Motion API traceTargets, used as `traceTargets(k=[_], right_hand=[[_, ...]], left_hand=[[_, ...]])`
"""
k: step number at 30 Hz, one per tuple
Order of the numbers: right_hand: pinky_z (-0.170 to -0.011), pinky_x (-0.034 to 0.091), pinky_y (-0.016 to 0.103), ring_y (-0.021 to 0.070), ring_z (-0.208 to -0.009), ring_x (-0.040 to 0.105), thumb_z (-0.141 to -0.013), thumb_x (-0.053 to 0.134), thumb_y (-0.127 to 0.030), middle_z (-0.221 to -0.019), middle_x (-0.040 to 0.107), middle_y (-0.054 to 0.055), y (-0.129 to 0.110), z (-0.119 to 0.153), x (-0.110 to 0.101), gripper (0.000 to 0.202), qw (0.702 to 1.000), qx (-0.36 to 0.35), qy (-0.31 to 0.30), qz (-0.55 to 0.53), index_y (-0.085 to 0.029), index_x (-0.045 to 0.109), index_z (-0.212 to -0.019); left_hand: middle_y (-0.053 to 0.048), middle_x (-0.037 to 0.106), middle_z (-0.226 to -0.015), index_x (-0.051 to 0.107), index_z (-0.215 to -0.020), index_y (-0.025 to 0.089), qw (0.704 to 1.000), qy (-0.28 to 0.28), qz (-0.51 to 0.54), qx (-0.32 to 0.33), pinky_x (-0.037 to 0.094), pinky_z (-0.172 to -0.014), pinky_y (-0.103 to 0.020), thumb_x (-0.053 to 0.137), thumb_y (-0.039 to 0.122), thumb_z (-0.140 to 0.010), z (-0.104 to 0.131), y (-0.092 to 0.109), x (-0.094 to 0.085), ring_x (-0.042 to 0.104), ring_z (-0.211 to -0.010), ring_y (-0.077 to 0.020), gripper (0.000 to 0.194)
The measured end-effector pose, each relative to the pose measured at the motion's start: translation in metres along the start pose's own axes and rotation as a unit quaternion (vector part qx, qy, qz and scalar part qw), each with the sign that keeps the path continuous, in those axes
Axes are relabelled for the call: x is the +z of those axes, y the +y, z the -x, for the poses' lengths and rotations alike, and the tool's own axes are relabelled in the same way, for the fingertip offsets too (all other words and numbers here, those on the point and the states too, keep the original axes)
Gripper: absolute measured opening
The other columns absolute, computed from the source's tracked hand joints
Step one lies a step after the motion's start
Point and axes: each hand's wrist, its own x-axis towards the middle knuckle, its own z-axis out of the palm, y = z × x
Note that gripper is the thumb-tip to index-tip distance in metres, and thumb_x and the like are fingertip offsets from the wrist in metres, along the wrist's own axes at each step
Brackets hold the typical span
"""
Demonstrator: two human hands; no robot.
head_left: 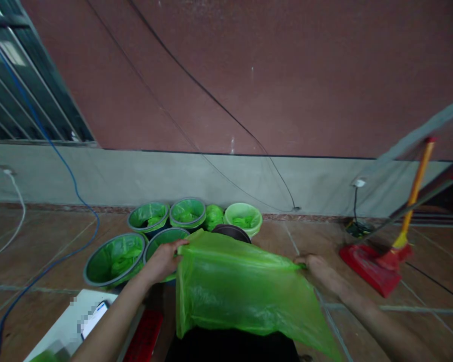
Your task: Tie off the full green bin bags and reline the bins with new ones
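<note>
A green translucent plastic bag [241, 296] is stretched wide between both hands, low in front of my body. My left hand [166, 260] is closed on its upper left corner. At the upper right corner, my right hand [311, 264] pinches the edge of the same bag. Just beyond the bag a dark bin [232, 232] shows only its rim; the bag hides the rest. To the left stand several grey-rimmed bins lined with green bags, among them a large near one [115, 259]. A pale green bin [243, 218] sits behind, beside a bundled green bag [213, 217].
A red dustpan [373, 266] and a red-and-yellow handled broom [415, 196] lean at the right. A blue cable [73, 176] crosses the left floor. Lower left, a phone [94, 319] lies on a white surface [66, 322] near a red object [145, 334]. A wall runs across the back.
</note>
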Motion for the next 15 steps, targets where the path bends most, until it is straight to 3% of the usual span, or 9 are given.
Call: traceTargets(k=[3,5,7,9,12,14,15], right_hand=[[-0.092,0.047,0.036,0.0248,-0.099,0.064,-0.077,0.056,-0.031,-0.104,0.069,0.009,-0.005,-0.013,-0.017,0.017,0.997,-0.036,0.074,0.004,-0.022,0.070,-0.075],[-0.103,0.041,0.038,0.0270,-0.118,0.056,-0.076,0.061,-0.038,-0.127,0.061,0.010,-0.011,-0.021,-0.027,0.019,0.986,-0.050,0.144,-0.073,-0.021,0.070,-0.077],[-0.107,0.037,0.038,0.0275,-0.126,0.049,-0.074,0.066,-0.042,-0.137,0.055,0.009,-0.019,-0.026,-0.033,0.022,0.957,-0.054,0.202,-0.203,-0.021,0.070,-0.080],[-0.100,0.044,0.036,0.0264,-0.117,0.056,-0.072,0.070,-0.046,-0.129,0.062,0.009,-0.030,-0.027,-0.033,0.029,0.912,-0.038,0.223,-0.343,-0.022,0.069,-0.087],[-0.079,0.054,0.033,0.0242,-0.087,0.067,-0.067,0.074,-0.051,-0.099,0.073,0.008,-0.049,-0.025,-0.023,0.039,0.846,0.026,0.235,-0.478,-0.022,0.065,-0.090],[-0.067,0.054,0.032,0.0223,-0.072,0.067,-0.067,0.074,-0.053,-0.086,0.072,0.007,-0.059,-0.024,-0.017,0.041,0.832,0.062,0.259,-0.487,-0.021,0.063,-0.089],[-0.063,0.053,0.031,0.0217,-0.068,0.065,-0.068,0.073,-0.055,-0.083,0.072,0.006,-0.062,-0.024,-0.016,0.041,0.839,0.070,0.272,-0.465,-0.021,0.062,-0.090]], left_hand=[[-0.006,0.073,-0.102,0.073,-0.099,0.024,0.985,0.088,-0.147,0.022,0.046,-0.096,-0.035,0.052,0.022,-0.077,-0.009,-0.001,-0.009,0.066,-0.099,-0.0251,0.031],[-0.007,0.071,-0.106,0.074,-0.090,0.023,0.978,0.173,-0.107,0.053,0.044,-0.099,-0.035,0.055,0.026,-0.075,-0.014,-0.003,-0.014,0.064,-0.103,-0.0252,0.024],[-0.009,0.067,-0.116,0.073,-0.079,0.022,0.965,0.250,0.011,0.075,0.042,-0.102,-0.035,0.063,0.029,-0.068,-0.017,-0.002,-0.018,0.060,-0.108,-0.0260,0.016],[-0.009,0.062,-0.125,0.071,-0.075,0.020,0.941,0.285,0.168,0.072,0.040,-0.103,-0.035,0.069,0.033,-0.063,-0.018,0.003,-0.020,0.056,-0.115,-0.0273,0.018],[-0.010,0.068,-0.111,0.070,-0.091,0.017,0.891,0.261,0.371,0.034,0.043,-0.097,-0.037,0.069,0.042,-0.066,-0.018,0.017,-0.019,0.059,-0.108,-0.0270,0.036],[-0.006,0.069,-0.090,0.065,-0.096,0.016,0.879,0.277,0.388,0.020,0.046,-0.085,-0.034,0.064,0.047,-0.072,-0.016,0.026,-0.018,0.062,-0.090,-0.0229,0.039],[-0.003,0.066,-0.080,0.062,-0.091,0.017,0.885,0.308,0.347,0.020,0.046,-0.078,-0.031,0.061,0.048,-0.074,-0.015,0.029,-0.018,0.060,-0.080,-0.0202,0.035]])
